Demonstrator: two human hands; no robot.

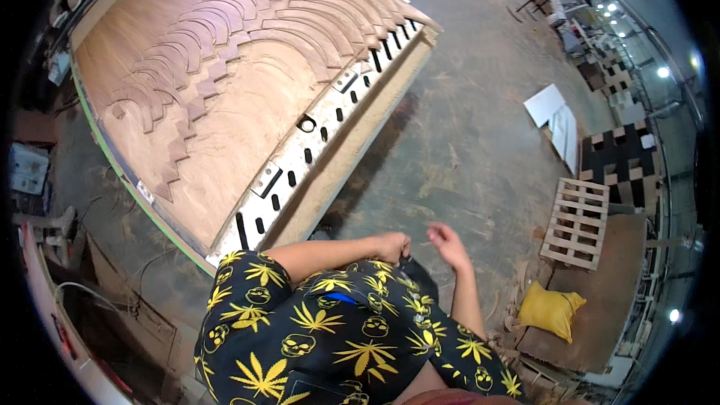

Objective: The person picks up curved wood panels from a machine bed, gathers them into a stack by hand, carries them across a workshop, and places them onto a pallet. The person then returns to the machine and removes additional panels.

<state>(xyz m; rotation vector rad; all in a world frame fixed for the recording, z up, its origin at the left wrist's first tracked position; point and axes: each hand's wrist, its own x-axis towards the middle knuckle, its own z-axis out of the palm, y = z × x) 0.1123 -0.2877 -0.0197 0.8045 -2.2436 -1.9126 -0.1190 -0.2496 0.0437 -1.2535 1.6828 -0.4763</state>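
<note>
Hands at dark garment, beside routed wood panel.
Left hand [391,246] pinches black fabric edge [417,274] at the waist; right hand [448,244] open, empty, just beside; carved brown wooden sheet [225,82] lies well apart.

Bare concrete floor [465,142] lies open ahead of both hands, hemmed on the left by the long worktable [330,172] with its cut wood pieces [225,52], on the right by a pallet [576,223] and yellow sack [550,309].
</note>
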